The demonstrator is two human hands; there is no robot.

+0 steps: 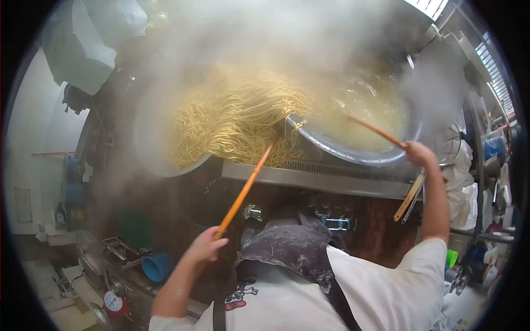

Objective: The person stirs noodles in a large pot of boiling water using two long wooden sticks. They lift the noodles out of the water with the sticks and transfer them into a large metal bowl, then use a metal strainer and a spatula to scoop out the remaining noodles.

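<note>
My left hand (208, 244) is closed round the lower end of a long orange stick (248, 185), whose far end touches the yellow noodles (237, 121). The noodles lie heaped over a pale round basin (190, 167) and reach the rim of a large steaming pot (353, 156). My right hand (422, 154) grips a second stick (375, 131), its far end over the cloudy liquid in the pot. Steam hides the back of the pot and basin.
A metal ledge with a grate (320, 175) runs along the front. A wooden-handled tool (409, 197) hangs at its right. At lower left are a blue bucket (156, 267) and a red dial scale (115, 302). White bags (464, 187) hang at right.
</note>
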